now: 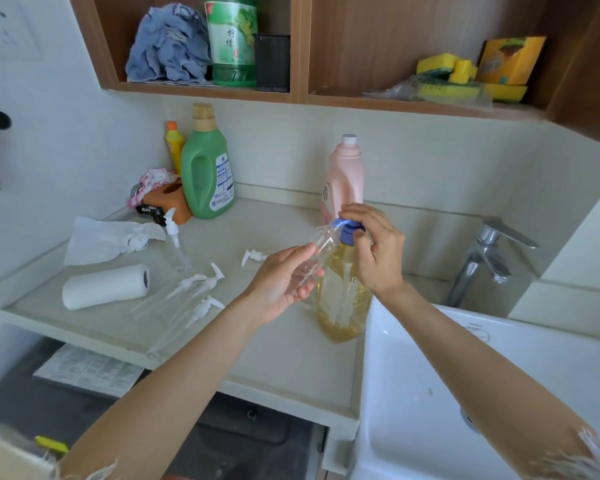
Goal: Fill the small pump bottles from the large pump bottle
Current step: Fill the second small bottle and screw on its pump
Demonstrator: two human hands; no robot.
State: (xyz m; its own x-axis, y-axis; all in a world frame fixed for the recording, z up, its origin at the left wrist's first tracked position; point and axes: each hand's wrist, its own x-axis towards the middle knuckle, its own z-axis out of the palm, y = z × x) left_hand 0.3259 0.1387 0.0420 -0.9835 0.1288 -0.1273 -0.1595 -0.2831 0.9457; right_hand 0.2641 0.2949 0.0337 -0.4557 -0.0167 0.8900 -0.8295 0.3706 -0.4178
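The large pump bottle [343, 296] of yellow liquid stands on the counter beside the sink, with a blue pump head [347, 231]. My right hand [374, 247] rests on top of that pump head, fingers curled over it. My left hand [284, 278] holds a small clear bottle [321, 245] tilted, its open mouth right at the blue spout. Its white pump top [253, 256] lies loose on the counter. One small pump bottle [175, 242] stands upright further left, and three more [187, 296] lie on their sides.
A paper towel roll [106, 286] and a crumpled tissue [111, 237] lie at the left. Green [207, 168], yellow and pink [345, 178] bottles stand by the wall. The white sink [465, 375] and tap [485, 258] are at the right. Shelves hang overhead.
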